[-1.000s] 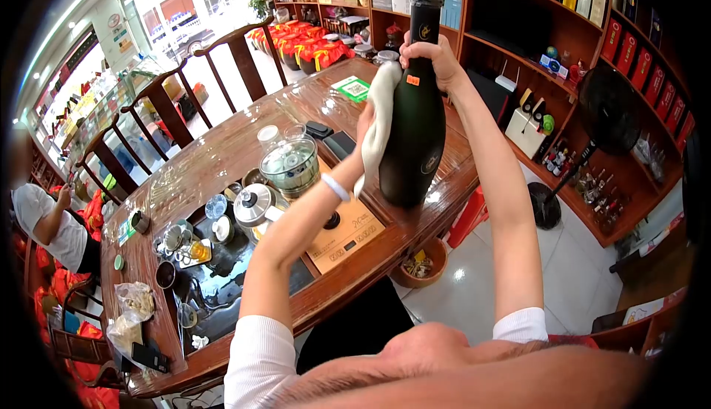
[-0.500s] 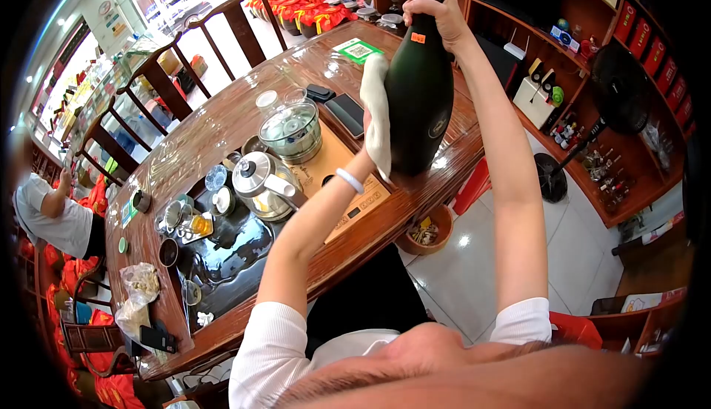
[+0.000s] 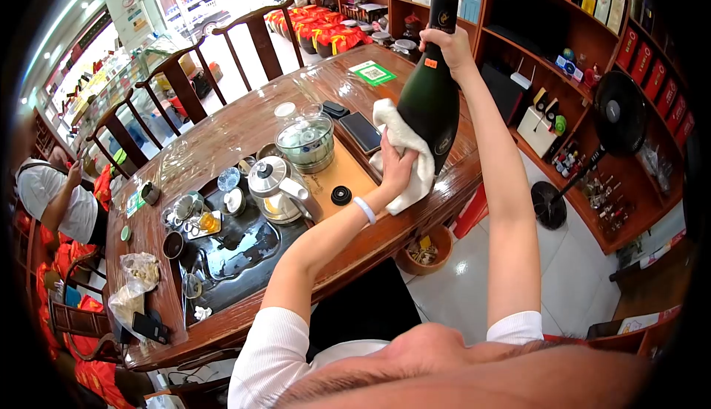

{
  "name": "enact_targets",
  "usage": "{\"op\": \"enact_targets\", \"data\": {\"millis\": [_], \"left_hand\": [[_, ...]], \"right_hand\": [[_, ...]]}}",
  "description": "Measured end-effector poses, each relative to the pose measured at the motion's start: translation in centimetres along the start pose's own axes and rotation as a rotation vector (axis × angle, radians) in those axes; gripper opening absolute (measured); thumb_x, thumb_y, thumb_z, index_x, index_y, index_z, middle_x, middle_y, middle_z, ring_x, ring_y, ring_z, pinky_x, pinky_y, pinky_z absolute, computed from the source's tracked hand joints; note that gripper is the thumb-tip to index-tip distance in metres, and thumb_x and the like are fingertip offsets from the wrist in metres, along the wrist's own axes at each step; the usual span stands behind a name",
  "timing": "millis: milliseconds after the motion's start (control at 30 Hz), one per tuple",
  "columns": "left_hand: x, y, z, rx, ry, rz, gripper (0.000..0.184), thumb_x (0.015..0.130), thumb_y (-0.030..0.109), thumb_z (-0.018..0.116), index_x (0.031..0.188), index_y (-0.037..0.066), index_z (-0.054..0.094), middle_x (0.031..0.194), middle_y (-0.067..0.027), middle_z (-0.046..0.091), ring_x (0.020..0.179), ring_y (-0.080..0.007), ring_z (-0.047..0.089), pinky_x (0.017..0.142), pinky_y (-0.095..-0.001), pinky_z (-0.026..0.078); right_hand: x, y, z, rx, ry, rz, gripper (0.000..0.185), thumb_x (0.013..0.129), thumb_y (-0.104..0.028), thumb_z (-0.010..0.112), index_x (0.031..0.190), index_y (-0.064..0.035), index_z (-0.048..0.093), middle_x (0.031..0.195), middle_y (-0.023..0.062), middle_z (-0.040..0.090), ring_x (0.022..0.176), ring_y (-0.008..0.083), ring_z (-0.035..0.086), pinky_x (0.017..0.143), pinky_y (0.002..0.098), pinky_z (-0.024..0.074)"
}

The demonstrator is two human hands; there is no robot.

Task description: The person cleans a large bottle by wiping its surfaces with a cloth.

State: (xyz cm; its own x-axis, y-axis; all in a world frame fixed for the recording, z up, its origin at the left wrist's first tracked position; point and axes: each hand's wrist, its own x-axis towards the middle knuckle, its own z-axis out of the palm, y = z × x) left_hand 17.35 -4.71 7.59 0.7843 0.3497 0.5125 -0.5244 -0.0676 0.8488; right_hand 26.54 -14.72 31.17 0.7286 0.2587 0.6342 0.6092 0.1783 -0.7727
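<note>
Dark bottle held by the neck, white cloth pressed to its side

From where I stand, the big dark green bottle (image 3: 431, 94) is over the near right edge of the long wooden table (image 3: 244, 136), its neck up. The person's right hand (image 3: 449, 47) is wrapped around the neck, fingers closed on it, just above a small orange sticker (image 3: 431, 63). The left hand (image 3: 398, 166), a pale bracelet (image 3: 365, 210) at its wrist, lies against a white cloth (image 3: 418, 181) that covers the bottle's lower side. Some of those fingers are lost in the folds, so I cannot tell whether they pinch the cloth or only press it. The bottle's base is hidden too, and I cannot say whether it touches the wood.

Near the left hand sit a black phone (image 3: 361, 132) and a round black piece (image 3: 341, 195), with a glass pot (image 3: 305, 144) and a metal-lidded kettle (image 3: 271, 179) farther left. A green-edged card with a square code (image 3: 372, 73) lies flat beyond the bottle (the table has a shiny, wrinkled sheen). Across the room, at the far left, another person in a white top (image 3: 59, 198) stands by the chairs.
</note>
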Motion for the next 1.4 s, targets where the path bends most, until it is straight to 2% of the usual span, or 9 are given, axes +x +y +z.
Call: {"op": "enact_targets", "data": {"millis": [200,367,467,533,700,900,1100,1333,1400], "left_hand": [[4.5,7.6,1.7,0.237,0.077,0.213,0.084,0.06,0.018,0.076,0.131,-0.001,0.034,0.125,-0.0224,0.042,0.117,-0.0368,0.041,0.1,-0.0409,0.033],[0.3,4.1,2.3,0.255,0.16,0.202,0.101,0.055,0.016,0.081,0.136,0.0,0.023,0.135,-0.0219,0.031,0.128,-0.037,0.03,0.108,-0.0408,0.025],[-4.2,0.7,1.4,0.204,0.11,-0.129,0.108,0.058,0.016,0.082,0.139,0.0,0.012,0.139,-0.024,0.025,0.13,-0.0393,0.024,0.109,-0.0432,0.021],[-6.5,-1.6,1.6,0.33,0.074,-0.161,0.108,0.061,0.013,0.08,0.14,0.001,0.008,0.14,-0.0251,0.022,0.131,-0.0405,0.022,0.11,-0.0435,0.019],[-8.3,-2.8,1.1,0.449,-0.005,-0.101,0.096,0.069,0.003,0.07,0.14,-0.004,0.005,0.144,-0.0267,0.014,0.136,-0.0405,0.013,0.113,-0.0421,0.013],[-9.1,-2.5,0.2,0.665,-0.122,-0.123,0.095,0.072,0.009,0.071,0.14,-0.007,0.006,0.145,-0.0273,0.014,0.136,-0.0392,0.014,0.113,-0.0412,0.013],[-9.1,-1.8,-0.3,0.524,-0.072,-0.126,0.099,0.071,0.018,0.074,0.139,-0.007,0.006,0.145,-0.0269,0.015,0.135,-0.0395,0.015,0.112,-0.0409,0.015],[-8.1,-2.4,-0.8,0.42,-0.052,-0.155,0.095,0.07,0.014,0.073,0.139,-0.006,0.011,0.142,-0.0265,0.022,0.132,-0.04,0.022,0.11,-0.0415,0.018],[-6.8,-2.1,-0.7,0.401,-0.05,-0.122,0.094,0.069,0.012,0.072,0.139,-0.006,0.012,0.14,-0.0262,0.025,0.13,-0.0399,0.025,0.109,-0.0418,0.02]], "right_hand": [[-0.8,-0.5,0.9,-0.011,0.123,0.046,0.016,0.069,-0.011,0.067,0.078,0.0014,0.061,0.065,0.0064,0.061,0.055,0.0136,0.059,0.054,0.0276,0.0482],[-0.8,0.6,1.6,-0.203,0.295,-0.042,0.015,0.066,-0.01,0.066,0.074,-0.0008,0.058,0.064,0.0062,0.061,0.056,0.014,0.06,0.054,0.0278,0.0482],[-0.8,0.5,1.6,-0.137,0.288,0.049,0.013,0.066,-0.009,0.065,0.073,-0.0009,0.057,0.064,0.0061,0.061,0.056,0.0138,0.06,0.053,0.0279,0.048],[-0.8,0.5,1.5,-0.152,0.277,0.055,0.013,0.067,-0.009,0.065,0.072,-0.001,0.056,0.063,0.006,0.06,0.055,0.014,0.06,0.053,0.0281,0.0479],[-1.2,-0.2,2.0,-0.155,0.286,0.019,0.012,0.068,-0.008,0.065,0.069,-0.0014,0.055,0.062,0.0064,0.06,0.055,0.0145,0.06,0.052,0.028,0.0477],[-0.6,0.1,1.8,-0.198,0.305,0.039,0.013,0.068,-0.009,0.065,0.07,-0.0007,0.056,0.062,0.0066,0.06,0.053,0.015,0.061,0.05,0.029,0.0481],[-0.2,0.4,2.9,-0.311,0.401,0.012,0.013,0.066,-0.01,0.067,0.07,-0.0008,0.057,0.063,0.0072,0.061,0.055,0.0148,0.061,0.051,0.0287,0.0482],[-1.0,0.1,3.2,-0.412,0.491,0.011,0.015,0.064,-0.012,0.066,0.07,0.0,0.058,0.061,0.0071,0.062,0.055,0.0147,0.062,0.053,0.0285,0.0492],[-0.8,0.1,3.1,-0.5,0.509,0.039,0.024,0.061,-0.023,0.067,0.073,-0.0032,0.062,0.061,0.0078,0.064,0.058,0.0176,0.064,0.06,0.0323,0.0514]]}}
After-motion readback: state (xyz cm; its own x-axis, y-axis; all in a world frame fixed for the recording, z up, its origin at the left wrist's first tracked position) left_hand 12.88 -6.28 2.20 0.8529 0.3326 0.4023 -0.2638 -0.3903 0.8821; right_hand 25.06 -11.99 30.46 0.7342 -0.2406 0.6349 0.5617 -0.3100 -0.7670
